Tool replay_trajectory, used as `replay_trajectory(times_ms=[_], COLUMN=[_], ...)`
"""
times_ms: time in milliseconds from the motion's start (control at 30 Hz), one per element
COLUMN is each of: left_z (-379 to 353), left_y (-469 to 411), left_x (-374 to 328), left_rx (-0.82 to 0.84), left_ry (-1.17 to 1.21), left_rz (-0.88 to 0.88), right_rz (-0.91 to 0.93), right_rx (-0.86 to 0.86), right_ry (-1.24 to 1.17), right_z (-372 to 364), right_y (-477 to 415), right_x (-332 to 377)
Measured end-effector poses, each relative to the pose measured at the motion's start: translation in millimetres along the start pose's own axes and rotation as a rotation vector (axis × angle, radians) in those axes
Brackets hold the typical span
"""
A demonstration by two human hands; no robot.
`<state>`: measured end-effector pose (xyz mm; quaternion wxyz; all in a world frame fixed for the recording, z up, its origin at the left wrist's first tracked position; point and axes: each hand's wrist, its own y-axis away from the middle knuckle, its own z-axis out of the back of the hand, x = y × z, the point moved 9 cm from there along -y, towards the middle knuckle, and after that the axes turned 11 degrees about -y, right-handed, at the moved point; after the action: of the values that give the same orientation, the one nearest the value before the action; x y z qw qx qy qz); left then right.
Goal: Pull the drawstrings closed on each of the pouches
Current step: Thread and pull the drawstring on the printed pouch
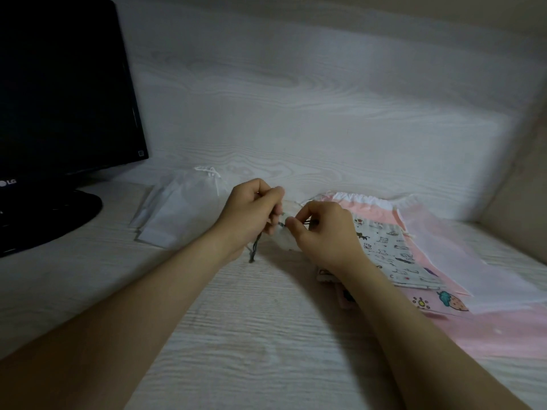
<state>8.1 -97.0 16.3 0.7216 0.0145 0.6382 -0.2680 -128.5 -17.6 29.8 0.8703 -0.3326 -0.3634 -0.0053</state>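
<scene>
Both grips met over the middle of the desk (pixel 236 335), a pale wood-grain top. The left grip (pixel 251 214) was curled round a dark cord (pixel 255 249), whose loose ends hung below the fist, just above the desk. The right grip (pixel 322 232) pinched the same cord between thumb and forefinger, just beside the left. Between the two grips sat a small white pouch (pixel 286 241). Only a crumpled bit of it showed, so I could not tell how far its mouth was drawn.

Left of the grips, a few white pouches (pixel 177 214) lay flat in a loose pile, with a white string at the far end.

To the right lay an overlapping stack. A cat-print pouch (pixel 384 250) lay just beside the right wrist. It rested on a pink pouch (pixel 503 329) with a gathered white top at its far end. A sheer pouch (pixel 461 261) lay over the pink one, further right. The edge of another pouch showed under the right wrist, too hidden to make out.

A dark monitor (pixel 59 99) stood at the far left on a round black base, well apart from the pouches.
</scene>
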Motion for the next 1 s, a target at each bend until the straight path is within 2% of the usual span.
replay_trajectory(times_ms=[167,400,600,767,1000], left_z=[-7.8,-5.8,-10.3,-15.1,-18.4], left_y=[-2.4,-5.1,-5.1,-1.3,1.5], left_x=[4.8,6.7,12.4,6.8,3.0], left_rx=[0.041,0.045,0.124,0.168,0.227], left_ry=[-0.214,-0.275,-0.426,-0.549,-0.575], left_rz=[-0.022,0.016,0.015,-0.095,-0.161], right_rz=[0.121,0.211,0.165,0.111,0.133], right_rx=[0.03,0.036,0.035,0.043,0.013], right_ry=[-0.039,-0.029,-0.008,-0.087,-0.104], right_z=[-4.3,-5.7,-7.2,-5.9,-0.9], right_y=[3.8,3.2,1.5,0.1,-1.7], right_x=[12.1,17.2,8.3,4.4,2.2])
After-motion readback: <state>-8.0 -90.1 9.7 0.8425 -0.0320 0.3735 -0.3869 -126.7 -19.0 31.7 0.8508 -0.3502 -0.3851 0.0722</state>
